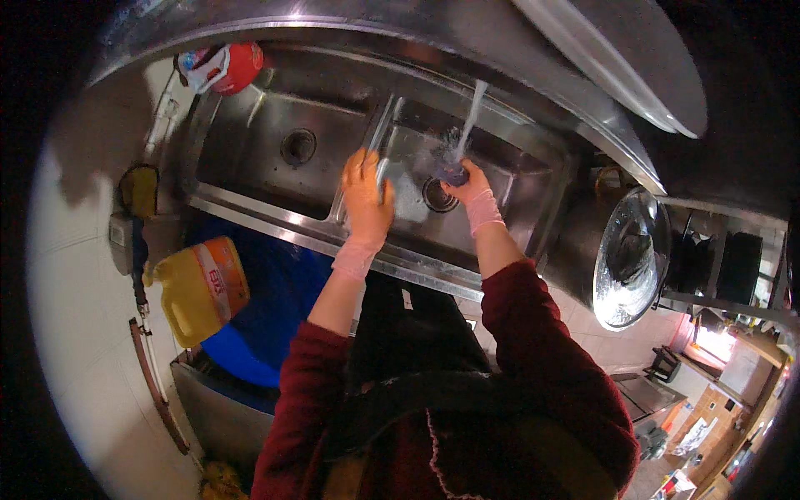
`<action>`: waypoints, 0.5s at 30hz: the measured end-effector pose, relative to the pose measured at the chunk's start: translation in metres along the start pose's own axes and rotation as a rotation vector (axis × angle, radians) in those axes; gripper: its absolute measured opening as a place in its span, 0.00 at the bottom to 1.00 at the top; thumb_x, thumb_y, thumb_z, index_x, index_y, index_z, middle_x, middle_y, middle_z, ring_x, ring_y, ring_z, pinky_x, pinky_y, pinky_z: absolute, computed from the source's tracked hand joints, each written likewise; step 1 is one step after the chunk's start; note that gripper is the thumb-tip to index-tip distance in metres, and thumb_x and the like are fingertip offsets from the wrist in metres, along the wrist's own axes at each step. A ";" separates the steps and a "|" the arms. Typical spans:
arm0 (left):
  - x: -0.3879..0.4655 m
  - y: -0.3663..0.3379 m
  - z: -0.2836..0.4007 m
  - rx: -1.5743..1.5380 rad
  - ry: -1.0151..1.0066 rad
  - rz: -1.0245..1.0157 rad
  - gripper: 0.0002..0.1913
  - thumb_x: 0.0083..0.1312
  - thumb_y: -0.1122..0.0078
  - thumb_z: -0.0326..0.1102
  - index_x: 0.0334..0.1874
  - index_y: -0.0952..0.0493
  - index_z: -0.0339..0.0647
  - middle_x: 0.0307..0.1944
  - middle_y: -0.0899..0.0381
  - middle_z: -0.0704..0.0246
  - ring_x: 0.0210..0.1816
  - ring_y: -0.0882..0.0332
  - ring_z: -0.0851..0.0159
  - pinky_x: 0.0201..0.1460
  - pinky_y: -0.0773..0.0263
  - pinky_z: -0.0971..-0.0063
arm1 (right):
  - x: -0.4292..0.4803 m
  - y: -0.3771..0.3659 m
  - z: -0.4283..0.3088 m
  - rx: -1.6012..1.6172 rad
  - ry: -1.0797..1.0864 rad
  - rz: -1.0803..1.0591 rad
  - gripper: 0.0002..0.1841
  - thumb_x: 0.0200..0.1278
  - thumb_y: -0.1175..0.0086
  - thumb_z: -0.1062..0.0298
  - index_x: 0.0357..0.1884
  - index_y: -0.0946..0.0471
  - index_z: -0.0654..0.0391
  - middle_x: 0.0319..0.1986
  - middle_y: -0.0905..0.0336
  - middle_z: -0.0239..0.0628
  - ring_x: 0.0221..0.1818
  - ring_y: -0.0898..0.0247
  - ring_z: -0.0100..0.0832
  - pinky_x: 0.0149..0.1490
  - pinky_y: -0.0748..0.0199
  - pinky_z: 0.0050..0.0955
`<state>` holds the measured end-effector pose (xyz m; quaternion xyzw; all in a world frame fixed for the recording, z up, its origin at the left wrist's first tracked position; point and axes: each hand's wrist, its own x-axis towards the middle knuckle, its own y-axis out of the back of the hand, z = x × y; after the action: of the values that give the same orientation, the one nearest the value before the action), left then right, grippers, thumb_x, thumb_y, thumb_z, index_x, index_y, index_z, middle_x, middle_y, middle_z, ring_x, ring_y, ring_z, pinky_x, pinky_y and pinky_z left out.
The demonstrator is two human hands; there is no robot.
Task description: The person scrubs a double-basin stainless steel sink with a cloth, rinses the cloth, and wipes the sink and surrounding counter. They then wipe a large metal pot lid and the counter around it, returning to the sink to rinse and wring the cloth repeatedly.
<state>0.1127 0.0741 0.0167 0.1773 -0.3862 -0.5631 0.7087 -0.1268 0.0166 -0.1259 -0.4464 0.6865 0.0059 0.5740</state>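
Observation:
A double-bowl stainless steel sink [275, 215] lies before me. My right hand [473, 187], in a thin pinkish glove, grips a small dark purplish object [454, 174] above the right bowl's drain [439, 199]. Water [475, 115] runs down from the far side and splashes on that object; blur hides what exactly it is. Over the divider [380, 134] between the bowls, my left hand [367, 203], gloved too and looking orange, holds nothing and has its thumb apart from the fingers. Whether it touches the metal I cannot tell. The left bowl's drain [299, 147] is uncovered.
A red and white container [237, 67] stands at the sink's far left corner. Nearer me on the left are a yellow plastic jug [199, 290] and a large blue tub [244, 356]. A big metal pot [603, 262] stands right of the sink. A steel ledge [375, 28] borders the far side.

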 end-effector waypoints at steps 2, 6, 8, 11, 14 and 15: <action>0.041 -0.005 0.028 -0.152 -0.126 0.095 0.26 0.59 0.37 0.30 0.61 0.30 0.35 0.60 0.30 0.50 0.62 0.33 0.45 0.65 0.37 0.56 | -0.011 -0.010 -0.004 0.067 0.038 -0.127 0.18 0.69 0.49 0.54 0.52 0.24 0.56 0.48 0.20 0.42 0.53 0.26 0.46 0.59 0.36 0.59; 0.117 -0.013 0.081 -0.170 -0.352 0.144 0.24 0.59 0.34 0.37 0.57 0.26 0.38 0.50 0.24 0.53 0.52 0.27 0.44 0.57 0.32 0.55 | -0.002 -0.010 0.001 0.164 0.083 -0.132 0.18 0.68 0.50 0.51 0.50 0.22 0.53 0.47 0.19 0.39 0.51 0.24 0.45 0.56 0.28 0.56; 0.140 -0.015 0.103 -0.086 -0.538 0.238 0.18 0.61 0.35 0.39 0.51 0.23 0.39 0.41 0.21 0.59 0.44 0.24 0.45 0.50 0.29 0.53 | 0.011 -0.001 0.009 0.275 0.097 -0.042 0.15 0.68 0.54 0.59 0.47 0.21 0.55 0.47 0.17 0.34 0.52 0.24 0.40 0.60 0.26 0.42; 0.162 -0.020 0.120 0.090 -0.601 0.160 0.16 0.63 0.40 0.44 0.47 0.19 0.40 0.43 0.18 0.60 0.44 0.21 0.48 0.50 0.28 0.54 | 0.029 0.006 0.018 0.465 0.036 0.020 0.11 0.64 0.47 0.64 0.45 0.20 0.55 0.45 0.17 0.38 0.48 0.22 0.41 0.59 0.25 0.41; 0.176 -0.023 0.116 0.235 -0.636 0.128 0.16 0.64 0.43 0.44 0.47 0.18 0.42 0.45 0.17 0.59 0.46 0.20 0.49 0.49 0.27 0.54 | 0.024 -0.003 0.020 0.337 -0.026 -0.018 0.09 0.63 0.43 0.60 0.39 0.20 0.53 0.38 0.17 0.34 0.41 0.22 0.39 0.51 0.24 0.39; 0.179 -0.023 0.112 0.438 -0.698 0.162 0.17 0.63 0.43 0.45 0.47 0.18 0.42 0.44 0.17 0.59 0.46 0.20 0.49 0.49 0.27 0.54 | 0.015 -0.009 0.019 0.451 -0.023 -0.148 0.09 0.63 0.41 0.58 0.36 0.21 0.52 0.34 0.18 0.33 0.36 0.23 0.37 0.46 0.24 0.39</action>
<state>0.0258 -0.0796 0.1341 0.0913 -0.7264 -0.4365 0.5230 -0.1052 0.0117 -0.1396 -0.3559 0.6292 -0.1845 0.6659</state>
